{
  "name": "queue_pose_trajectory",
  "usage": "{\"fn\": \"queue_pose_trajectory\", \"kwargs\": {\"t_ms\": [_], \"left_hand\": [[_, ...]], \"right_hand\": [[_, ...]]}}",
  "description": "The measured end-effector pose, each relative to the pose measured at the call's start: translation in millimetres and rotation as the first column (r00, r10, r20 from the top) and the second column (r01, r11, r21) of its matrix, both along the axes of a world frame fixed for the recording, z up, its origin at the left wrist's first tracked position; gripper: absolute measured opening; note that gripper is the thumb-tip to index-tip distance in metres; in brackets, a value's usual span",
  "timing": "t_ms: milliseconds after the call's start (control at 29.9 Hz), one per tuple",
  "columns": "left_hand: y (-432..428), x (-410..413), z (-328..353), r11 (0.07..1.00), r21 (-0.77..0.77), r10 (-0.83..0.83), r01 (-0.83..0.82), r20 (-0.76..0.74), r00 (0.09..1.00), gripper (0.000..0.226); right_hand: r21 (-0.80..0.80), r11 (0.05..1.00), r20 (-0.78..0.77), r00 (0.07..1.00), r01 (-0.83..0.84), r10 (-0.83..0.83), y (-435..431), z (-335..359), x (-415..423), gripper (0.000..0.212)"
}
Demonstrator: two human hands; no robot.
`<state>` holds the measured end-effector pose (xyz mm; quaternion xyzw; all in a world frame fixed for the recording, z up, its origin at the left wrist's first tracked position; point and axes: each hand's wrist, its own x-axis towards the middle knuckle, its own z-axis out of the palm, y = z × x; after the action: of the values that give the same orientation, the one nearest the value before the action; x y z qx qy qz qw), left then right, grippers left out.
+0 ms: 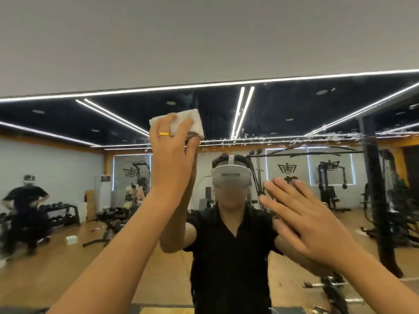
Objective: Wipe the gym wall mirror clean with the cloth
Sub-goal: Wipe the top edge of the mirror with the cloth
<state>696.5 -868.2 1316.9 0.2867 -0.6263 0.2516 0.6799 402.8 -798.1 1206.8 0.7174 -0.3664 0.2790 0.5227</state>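
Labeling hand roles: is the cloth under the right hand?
No, the left hand presses the cloth; the right hand is open, empty.

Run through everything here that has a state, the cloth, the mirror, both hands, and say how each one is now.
cloth: folded, pressed against the mirror under the left hand.
mirror: droplets and smears in a band right of the cloth.
left hand: raised, fingers spread flat on the cloth, pressing.
right hand: fingers straight and spread, holds nothing, palm toward the glass.
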Motion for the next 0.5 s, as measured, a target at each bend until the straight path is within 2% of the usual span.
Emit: {"fn": "queue_pose_trajectory", "kwargs": {"t_ms": [100,234,334,501], "left_hand": [[-7,2,-1,0.998,-0.037,0.047,-0.046,0.012,0.999,0.036],[-9,4,-2,1.000,0.009,0.009,-0.009,0.005,1.000,0.039],[-4,3,-4,0.998,0.011,0.069,-0.069,0.004,0.998,0.040],[3,-7,7,0.999,0.034,0.031,-0.028,-0.094,0.995,0.038]], "right_hand": [[-0.070,0.997,0.000,1.000,-0.028,0.028,-5,-2,0,0.053],[-0.094,0.994,0.000,0.999,-0.050,0.050,-10,-4,-3,0.053],[-0.092,0.994,0.003,0.999,-0.053,0.054,-12,-6,-3,0.053],[-0.093,0.994,0.012,0.998,-0.065,0.067,-12,-6,-2,0.052]]}}
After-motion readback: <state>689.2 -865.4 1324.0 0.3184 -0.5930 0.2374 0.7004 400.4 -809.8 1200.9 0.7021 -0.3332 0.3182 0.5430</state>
